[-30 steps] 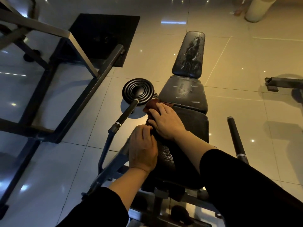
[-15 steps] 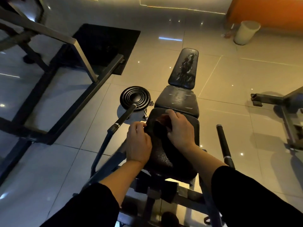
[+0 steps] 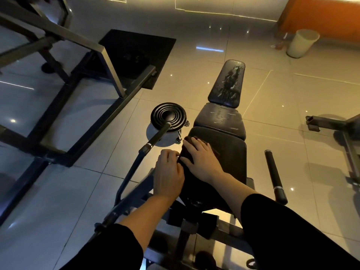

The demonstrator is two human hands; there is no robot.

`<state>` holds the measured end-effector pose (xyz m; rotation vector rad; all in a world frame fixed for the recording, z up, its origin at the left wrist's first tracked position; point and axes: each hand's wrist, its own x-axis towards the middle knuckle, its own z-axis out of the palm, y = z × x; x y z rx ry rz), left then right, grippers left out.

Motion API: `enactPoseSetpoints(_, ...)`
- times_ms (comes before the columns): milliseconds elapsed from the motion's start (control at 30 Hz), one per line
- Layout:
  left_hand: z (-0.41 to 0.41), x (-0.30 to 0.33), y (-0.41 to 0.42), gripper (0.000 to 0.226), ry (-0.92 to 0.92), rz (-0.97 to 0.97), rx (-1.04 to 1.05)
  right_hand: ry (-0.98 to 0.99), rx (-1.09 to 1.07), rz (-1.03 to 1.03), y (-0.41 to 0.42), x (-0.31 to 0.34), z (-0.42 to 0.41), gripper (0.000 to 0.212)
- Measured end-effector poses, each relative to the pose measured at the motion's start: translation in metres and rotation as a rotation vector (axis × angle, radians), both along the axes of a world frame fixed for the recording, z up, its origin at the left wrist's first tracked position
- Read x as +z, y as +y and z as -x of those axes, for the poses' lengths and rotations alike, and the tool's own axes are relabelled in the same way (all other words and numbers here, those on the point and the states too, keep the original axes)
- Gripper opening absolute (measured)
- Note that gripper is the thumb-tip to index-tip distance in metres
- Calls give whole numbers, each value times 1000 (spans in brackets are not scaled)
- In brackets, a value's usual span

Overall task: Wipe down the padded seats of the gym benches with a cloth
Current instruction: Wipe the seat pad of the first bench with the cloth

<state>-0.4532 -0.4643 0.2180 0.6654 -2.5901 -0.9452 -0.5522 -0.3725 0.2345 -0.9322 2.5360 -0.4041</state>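
Note:
The black gym bench has three pads in a row: the near seat pad [image 3: 229, 158], a scuffed middle pad [image 3: 220, 119] and a worn back pad [image 3: 228, 84]. A dark reddish cloth [image 3: 188, 140] lies on the far left corner of the near seat pad. My right hand [image 3: 200, 158] presses flat on the cloth with fingers spread, hiding most of it. My left hand [image 3: 168, 172] sits at the seat pad's left edge, fingers curled against it.
A ribbed black disc [image 3: 168, 115] tops the left handle bar [image 3: 155, 136] right beside my hands. A second handle [image 3: 274, 176] sticks out on the right. A steel rack frame [image 3: 87, 106] and black mat [image 3: 134, 53] stand left, a white bin [image 3: 302, 42] far right.
My right hand slid the cloth from the pad's far left corner toward its middle, then back left. My left hand stayed at the pad's left edge. The view tilted up.

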Motion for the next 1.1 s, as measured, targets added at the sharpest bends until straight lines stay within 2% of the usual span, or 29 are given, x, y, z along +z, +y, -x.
enactPoseSetpoints(200,2,-12,-1,22,-14,9,-124,-13,112,74,19,-6,-1,50)
enactPoseSetpoints(533,15,-10,-4,21,-27,15,-153,30,-118,60,-13,-15,33,45)
enactPoseSetpoints(633,23,-6,1,12,3,26,-156,39,-95,77,-4,-14,21,46)
enactPoseSetpoints(733,34,-5,11,18,30,46,-173,-9,-56,79,14,-19,22,47)
enactPoseSetpoints(800,43,-6,18,23,19,60,-172,-13,-61,69,16,-23,30,47)
enactPoseSetpoints(933,50,-12,25,12,-50,59,-132,20,-89,43,10,-26,49,46)
enactPoseSetpoints(1100,52,-17,29,23,-88,180,-139,57,-96,34,3,-29,67,45)
